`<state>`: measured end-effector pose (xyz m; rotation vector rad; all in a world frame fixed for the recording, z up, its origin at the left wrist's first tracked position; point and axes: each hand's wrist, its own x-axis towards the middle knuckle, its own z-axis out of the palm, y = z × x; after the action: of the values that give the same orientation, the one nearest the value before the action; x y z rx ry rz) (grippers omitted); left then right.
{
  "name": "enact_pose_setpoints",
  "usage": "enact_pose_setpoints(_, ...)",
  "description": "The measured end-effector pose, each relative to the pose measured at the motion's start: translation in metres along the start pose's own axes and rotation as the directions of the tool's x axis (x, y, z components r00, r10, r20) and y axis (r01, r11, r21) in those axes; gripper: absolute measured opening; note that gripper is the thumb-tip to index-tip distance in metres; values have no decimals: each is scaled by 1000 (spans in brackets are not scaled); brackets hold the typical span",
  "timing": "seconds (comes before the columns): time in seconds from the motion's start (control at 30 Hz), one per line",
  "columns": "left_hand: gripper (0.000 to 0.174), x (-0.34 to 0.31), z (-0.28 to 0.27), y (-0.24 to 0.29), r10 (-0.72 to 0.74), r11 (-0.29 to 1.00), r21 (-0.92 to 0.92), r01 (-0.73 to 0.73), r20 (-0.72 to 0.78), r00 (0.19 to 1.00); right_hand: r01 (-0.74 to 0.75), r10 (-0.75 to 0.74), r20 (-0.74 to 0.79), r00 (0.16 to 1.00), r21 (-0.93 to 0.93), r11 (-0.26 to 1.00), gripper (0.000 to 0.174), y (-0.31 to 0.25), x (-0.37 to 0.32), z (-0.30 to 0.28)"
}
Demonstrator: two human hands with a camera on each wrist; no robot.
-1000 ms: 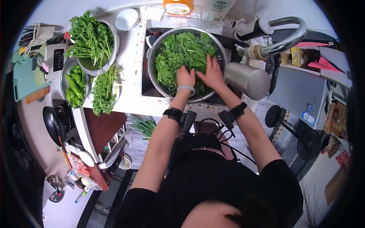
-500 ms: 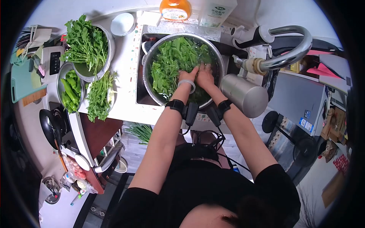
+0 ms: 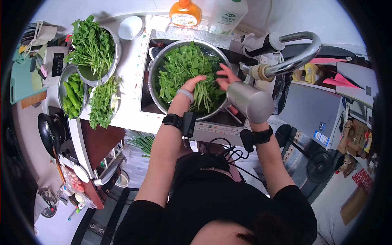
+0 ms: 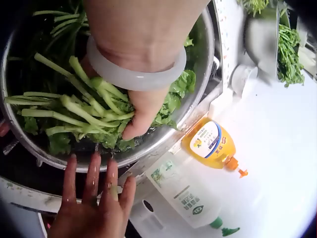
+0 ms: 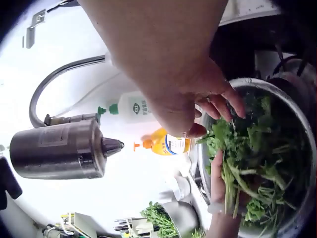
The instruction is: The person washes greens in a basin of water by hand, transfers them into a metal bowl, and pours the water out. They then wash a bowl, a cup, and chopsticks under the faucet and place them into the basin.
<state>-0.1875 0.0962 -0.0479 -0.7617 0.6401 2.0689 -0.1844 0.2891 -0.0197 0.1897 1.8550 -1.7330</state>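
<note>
A steel basin (image 3: 154,83) in the sink holds water and leafy greens (image 3: 179,61). My left hand (image 3: 191,85), with a pale bangle (image 4: 136,74) at its wrist, grips a bunch of stems (image 4: 74,111) inside the basin; the thumb lies over them and the other fingers are mostly hidden. My right hand (image 3: 228,77) is at the basin's right side, partly behind the metal cylinder (image 3: 253,102) on the faucet. In the left wrist view its wet fingers (image 4: 93,181) are spread and hold nothing.
The curved faucet (image 3: 304,55) and its cylinder reach over the basin's right side. Orange (image 3: 185,14) and white (image 3: 228,17) bottles stand behind the sink. Left are a bowl of greens (image 3: 118,53), a bowl of peppers (image 3: 71,96) and loose greens (image 3: 102,104).
My right hand has come up out of the water and moved right, away from my left hand. My left hand now has a bunch of stems raised to the surface. The head view has shifted slightly.
</note>
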Motion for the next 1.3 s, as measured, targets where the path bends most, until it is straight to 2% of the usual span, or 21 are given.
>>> enact_pose_setpoints(0.03, 32, -1, -2, 0, 1, 1000, -7, -1, 3, 1000, 129, -138, -46, 989, -159, 979, 56, 1, 0, -8)
enact_pose_setpoints(0.07, 33, -3, -4, 0, 34, 999, -35, -34, -2, 999, 127, -136, -43, 990, -164, 978, 56, 1, 0, -17)
enact_pose_setpoints(0.13, 34, -5, -8, -1, 125, 988, -85, -126, -13, 992, 202, -162, -194, 967, 206, 958, 39, -22, -5, -23)
enact_pose_setpoints(0.23, 35, -13, -3, 1, 199, 959, -207, -194, 5, 980, 151, -75, -231, 970, 333, 931, 31, -58, -21, -16)
enact_pose_setpoints(0.27, 35, -16, 0, 2, 199, 954, -236, -186, 33, 979, 149, -74, -226, 971, 331, 932, 31, -53, -21, -17)
enact_pose_setpoints(0.33, 35, -24, 8, 5, 227, 947, -248, -206, 59, 972, 199, -202, 4, 979, 147, 969, 29, -29, -16, -21)
enact_pose_setpoints(0.47, 33, -20, 5, 7, 278, 934, -262, -242, 111, 954, 297, -297, 42, 954, 9, 955, 35, -12, 1, -22)
enact_pose_setpoints(0.5, 32, -19, 5, 5, 282, 927, -288, -241, 111, 953, 441, -522, -137, 842, -382, 812, 39, -32, 0, -20)
enact_pose_setpoints(0.53, 32, -16, 5, 2, 280, 923, -311, -227, 136, 950, 413, -745, -195, 638, -729, 545, 43, -51, -3, -18)
enact_pose_setpoints(0.57, 32, -13, 7, -1, 282, 921, -315, -228, 135, 950, 414, -744, -191, 640, -731, 543, 43, -71, -3, -16)
enact_pose_setpoints(0.63, 31, -6, 11, -8, 316, 899, -350, -265, 99, 943, 354, -881, -257, 398, -843, 405, 46, -101, -1, -15)
enact_pose_setpoints(0.67, 33, 4, 3, -11, 302, 907, -346, -239, 143, 942, 355, -882, -252, 398, -844, 401, 46, -98, 13, -22)
enact_pose_setpoints(0.73, 35, -2, 29, -13, 318, 881, -409, -238, 140, 938, 256, -870, -252, 423, -888, 382, 43, -89, 41, -36)
enact_pose_setpoints(0.87, 40, 32, 33, -25, 330, 843, -485, -231, 127, 936, 286, -824, -281, 493, -842, 458, 42, -81, 28, -35)
enact_pose_setpoints(0.93, 39, 52, 43, -27, 301, 807, -551, -213, 74, 951, 335, -812, -141, 566, -861, 383, 35, -70, -2, -25)
enact_pose_setpoints(0.97, 39, 63, 48, -29, 306, 802, -558, -213, 77, 949, 337, -813, -132, 568, -864, 375, 35, -67, 0, -29)
enact_pose_setpoints(1.03, 38, 91, 50, -31, 341, 738, -624, -256, 18, 940, 403, -788, -129, 603, -803, 440, 34, -62, 14, -12)
enact_pose_setpoints(1.1, 38, 102, 55, -36, 334, 741, -622, -253, 16, 942, 455, -754, -128, 644, -728, 512, 32, -54, 28, 3)
enact_pose_setpoints(1.17, 38, 110, 62, -43, 350, 637, -751, -172, 83, 933, 498, -721, -124, 681, -643, 582, 31, -45, 21, 4)
enact_pose_setpoints(1.23, 41, 106, 63, -45, 348, 667, -724, -176, 94, 933, 532, -687, -116, 717, -546, 647, 29, -34, 16, -2)
enact_pose_setpoints(1.3, 42, 94, 67, -48, 453, 723, -643, -255, 162, 877, 551, -650, -106, 752, -439, 710, 27, -28, 33, -8)
